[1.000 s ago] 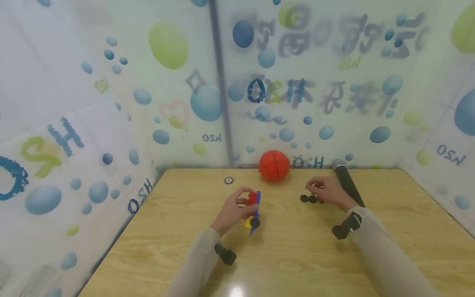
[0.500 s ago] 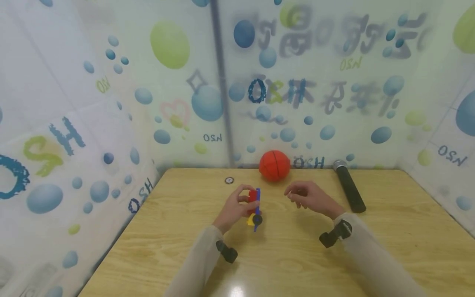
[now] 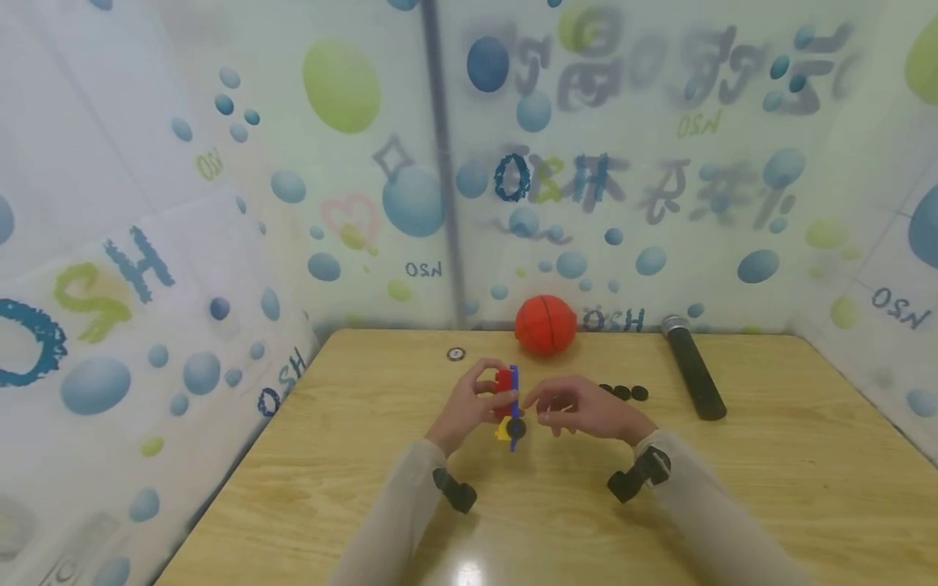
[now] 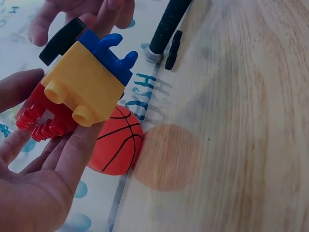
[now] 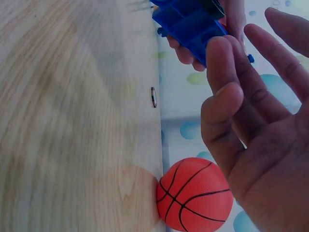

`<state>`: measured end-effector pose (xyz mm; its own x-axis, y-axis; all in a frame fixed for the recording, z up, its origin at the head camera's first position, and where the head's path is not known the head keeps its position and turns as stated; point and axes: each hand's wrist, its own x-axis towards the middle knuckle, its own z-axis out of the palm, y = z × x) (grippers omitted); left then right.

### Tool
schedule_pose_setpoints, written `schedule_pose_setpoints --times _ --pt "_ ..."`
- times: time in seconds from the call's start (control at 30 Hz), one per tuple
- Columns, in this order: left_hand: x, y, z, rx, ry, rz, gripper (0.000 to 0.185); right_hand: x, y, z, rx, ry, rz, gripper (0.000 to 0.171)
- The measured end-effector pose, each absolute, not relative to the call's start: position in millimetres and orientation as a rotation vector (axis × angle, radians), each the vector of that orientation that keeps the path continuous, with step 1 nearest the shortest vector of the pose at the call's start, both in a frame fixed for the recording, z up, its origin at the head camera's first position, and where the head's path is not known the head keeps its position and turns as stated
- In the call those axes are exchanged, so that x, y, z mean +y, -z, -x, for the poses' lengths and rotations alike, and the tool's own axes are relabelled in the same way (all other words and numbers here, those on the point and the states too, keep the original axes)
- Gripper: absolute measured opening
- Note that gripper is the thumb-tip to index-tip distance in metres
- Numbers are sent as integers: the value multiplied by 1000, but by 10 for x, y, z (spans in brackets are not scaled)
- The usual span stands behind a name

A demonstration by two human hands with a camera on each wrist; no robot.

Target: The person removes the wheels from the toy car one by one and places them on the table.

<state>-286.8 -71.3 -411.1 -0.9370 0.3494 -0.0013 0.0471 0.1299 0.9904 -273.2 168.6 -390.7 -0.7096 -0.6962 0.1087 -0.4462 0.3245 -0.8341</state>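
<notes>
My left hand (image 3: 469, 407) holds a toy building-block car (image 3: 515, 407) above the table, its blue base turned toward my right hand. In the left wrist view, red blocks (image 4: 53, 113), a yellow block (image 4: 84, 84) and a black wheel (image 4: 62, 41) show on it. The base's underside (image 5: 188, 26) faces the right wrist camera. Just right of the car is my right hand (image 3: 582, 407), fingers loosely bent and nothing visible between them. Several of its fingertips come close to the base; contact is unclear. Behind that hand, black wheels (image 3: 640, 393) lie in a row on the table.
A small red basketball (image 3: 545, 325) sits at the table's back edge against the patterned wall. To the right lies a black microphone (image 3: 694, 370). A small round disc (image 3: 456, 354) lies at back left on the wooden table (image 3: 352, 488).
My right hand has left the row of wheels and come left and nearer, up to the car. My left hand has kept its hold, shifting only slightly.
</notes>
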Motion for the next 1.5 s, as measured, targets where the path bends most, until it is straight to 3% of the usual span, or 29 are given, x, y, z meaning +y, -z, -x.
schedule_pose_setpoints --times 0.5,0.8,1.2,1.5 --pt "-646 4057 2902 2209 -1850 -350 38 1453 4010 2716 2213 1333 1220 30" --pt "-662 4072 2895 2231 -1816 -306 38 1345 4029 2683 2284 1342 1138 22" --pt "-594 4170 2954 2329 -1768 -441 39 1259 4013 2665 2464 1342 1099 15" --pt "-579 4148 2937 2366 -1749 -490 41 1198 4090 2656 2672 1225 1227 15"
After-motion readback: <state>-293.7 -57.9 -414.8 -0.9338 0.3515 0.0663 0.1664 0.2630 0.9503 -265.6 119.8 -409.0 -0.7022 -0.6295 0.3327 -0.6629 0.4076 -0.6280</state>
